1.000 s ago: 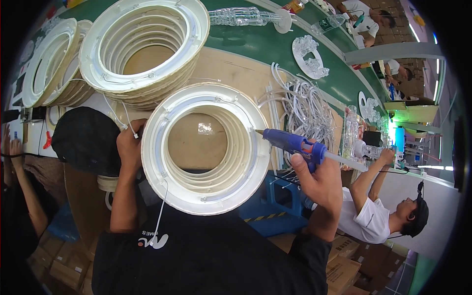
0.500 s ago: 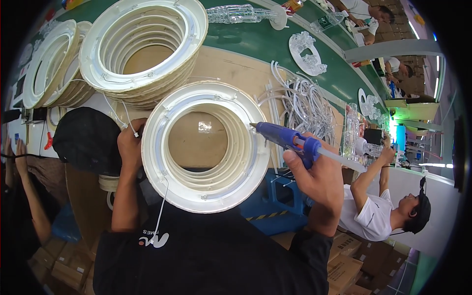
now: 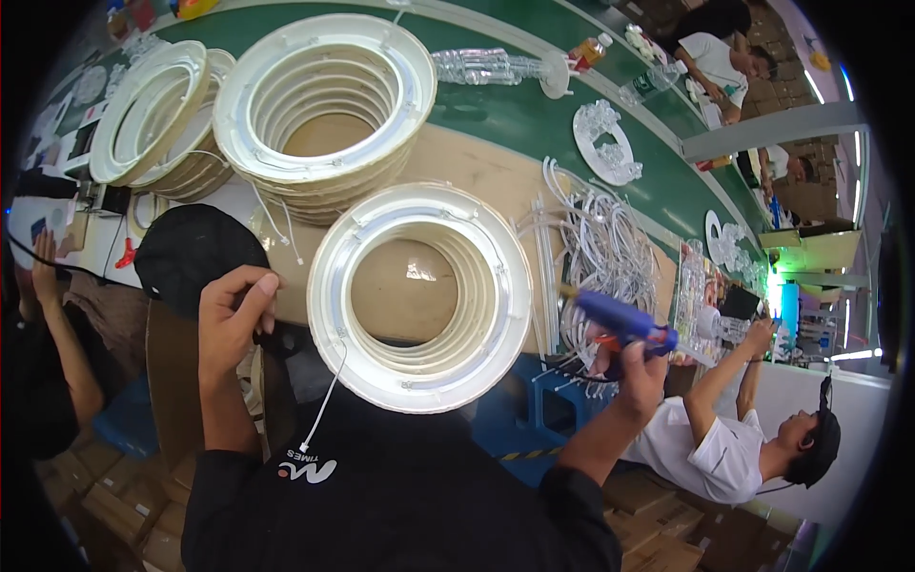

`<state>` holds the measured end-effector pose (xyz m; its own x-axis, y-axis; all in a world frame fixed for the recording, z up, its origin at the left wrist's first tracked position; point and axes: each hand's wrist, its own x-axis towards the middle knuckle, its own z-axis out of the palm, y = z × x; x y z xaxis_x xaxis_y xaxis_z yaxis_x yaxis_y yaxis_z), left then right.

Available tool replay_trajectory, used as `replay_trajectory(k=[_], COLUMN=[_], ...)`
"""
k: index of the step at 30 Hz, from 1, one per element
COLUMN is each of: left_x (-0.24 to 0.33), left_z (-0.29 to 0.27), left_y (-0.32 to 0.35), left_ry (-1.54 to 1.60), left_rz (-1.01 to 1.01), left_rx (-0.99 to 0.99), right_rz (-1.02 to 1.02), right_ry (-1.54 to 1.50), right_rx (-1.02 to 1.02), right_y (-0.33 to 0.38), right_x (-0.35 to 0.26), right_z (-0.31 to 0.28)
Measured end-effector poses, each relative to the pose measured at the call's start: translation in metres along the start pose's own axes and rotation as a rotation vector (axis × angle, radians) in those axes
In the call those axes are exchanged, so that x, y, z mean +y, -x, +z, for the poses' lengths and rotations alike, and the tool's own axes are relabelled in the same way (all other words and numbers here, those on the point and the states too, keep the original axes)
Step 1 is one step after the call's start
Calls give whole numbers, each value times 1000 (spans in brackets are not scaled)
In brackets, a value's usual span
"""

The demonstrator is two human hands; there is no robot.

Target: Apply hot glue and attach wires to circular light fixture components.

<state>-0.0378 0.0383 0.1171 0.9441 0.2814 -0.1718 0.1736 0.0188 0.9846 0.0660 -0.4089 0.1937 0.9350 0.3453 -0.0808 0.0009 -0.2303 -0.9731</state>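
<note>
Before me stands a stack of white rings (image 3: 510, 329), with a clear strip along its top face and a thin white wire with a small plug hanging off its near left side. To its right, my right hand (image 3: 637, 381) grips a blue hot glue gun (image 3: 620, 317), its nozzle pointing left, away from the rings. My left hand (image 3: 232, 324) is raised left of the stack, apart from it. Thumb and forefinger are pinched together there; whatever they may hold is too small or hidden to make out.
A taller ring stack (image 3: 319, 176) stands behind, with more rings (image 3: 152, 114) at far left. A bundle of clear tubes (image 3: 610, 238) lies right of my stack. Another person in a black cap (image 3: 200, 253) is opposite at left; a worker in a white shirt (image 3: 710, 443) sits at right.
The glue gun has moved right, away from the ring's top face. My left hand has come off the stack's left side and moved left. The view has shifted slightly.
</note>
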Motion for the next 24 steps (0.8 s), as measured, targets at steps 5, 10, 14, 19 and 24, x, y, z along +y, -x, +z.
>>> replay_trajectory(k=[5, 10, 14, 19, 24], left_x=[53, 64, 65, 124, 167], left_z=[26, 41, 33, 29, -14], left_y=[2, -16, -8, 5, -48], left_ry=[-122, -471, -470, -336, -321], left_rz=[73, 148, 205, 170, 142], left_rx=[-42, -176, -172, -211, -49], right_rz=[0, -54, 26, 157, -10], right_ry=[-28, -8, 42, -849, 262], right_rx=[469, 412, 304, 361, 357], right_y=[-36, -62, -56, -37, -45], right_x=[63, 126, 182, 244, 171], right_z=[44, 95, 94, 75, 93])
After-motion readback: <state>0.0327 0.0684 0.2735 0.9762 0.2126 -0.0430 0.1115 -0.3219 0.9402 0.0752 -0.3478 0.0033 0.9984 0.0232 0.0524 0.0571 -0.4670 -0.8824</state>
